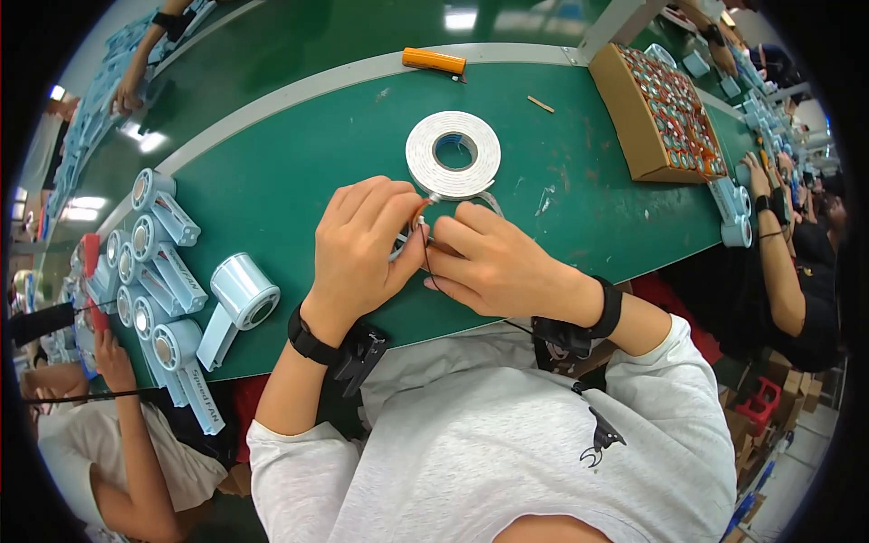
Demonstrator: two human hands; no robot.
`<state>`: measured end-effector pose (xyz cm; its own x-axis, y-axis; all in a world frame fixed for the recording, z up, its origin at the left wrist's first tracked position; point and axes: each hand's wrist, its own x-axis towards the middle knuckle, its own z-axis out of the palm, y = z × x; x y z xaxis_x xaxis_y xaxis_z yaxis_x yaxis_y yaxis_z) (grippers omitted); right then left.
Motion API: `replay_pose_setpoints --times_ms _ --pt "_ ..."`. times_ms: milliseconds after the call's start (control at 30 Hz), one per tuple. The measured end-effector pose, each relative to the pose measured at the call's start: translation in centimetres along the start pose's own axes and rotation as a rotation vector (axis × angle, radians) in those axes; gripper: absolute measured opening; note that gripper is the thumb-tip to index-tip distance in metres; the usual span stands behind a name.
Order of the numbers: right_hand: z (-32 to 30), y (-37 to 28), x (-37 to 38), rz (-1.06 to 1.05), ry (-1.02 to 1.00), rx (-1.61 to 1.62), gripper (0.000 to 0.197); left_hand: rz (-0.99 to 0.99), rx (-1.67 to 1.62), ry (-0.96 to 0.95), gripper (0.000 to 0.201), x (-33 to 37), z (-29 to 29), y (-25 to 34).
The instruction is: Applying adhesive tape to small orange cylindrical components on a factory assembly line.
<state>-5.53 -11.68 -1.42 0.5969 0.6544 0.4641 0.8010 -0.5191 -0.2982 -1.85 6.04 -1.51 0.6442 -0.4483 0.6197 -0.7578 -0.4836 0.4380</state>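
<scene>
Both my hands meet above the green table's near half, fingers pinched together. My left hand [362, 240] is closed on a small wired part [421, 214], of which an orange-brown bit shows at the fingertips. A pale blue curved edge peeks out under those fingers. My right hand [493, 258] is closed close against it; what its fingertips grip is mostly hidden. A thin dark wire [428, 258] hangs between the hands. Just beyond them lies a roll of white tape [417, 149] with a blue core, its loose end trailing toward my right hand.
An orange cylindrical battery [433, 61] lies at the far edge, with a small tan strip [540, 105] to its right. Light blue fan housings [244, 288] gather at left. A cardboard box [631, 127] of round parts stands far right. Co-workers' arms [778, 262] flank both sides.
</scene>
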Motion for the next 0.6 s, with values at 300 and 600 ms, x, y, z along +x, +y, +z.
replay_pose_setpoints --times_ms 300,600 --pt "-0.1 0.7 0.4 -0.081 0.077 0.065 0.017 0.14 0.111 -0.052 0.016 -0.1 0.0 -0.4" --pt "1.1 -0.6 -1.1 0.093 0.296 0.18 0.046 -0.024 -0.139 -0.024 0.016 -0.6 0.0 -0.3"
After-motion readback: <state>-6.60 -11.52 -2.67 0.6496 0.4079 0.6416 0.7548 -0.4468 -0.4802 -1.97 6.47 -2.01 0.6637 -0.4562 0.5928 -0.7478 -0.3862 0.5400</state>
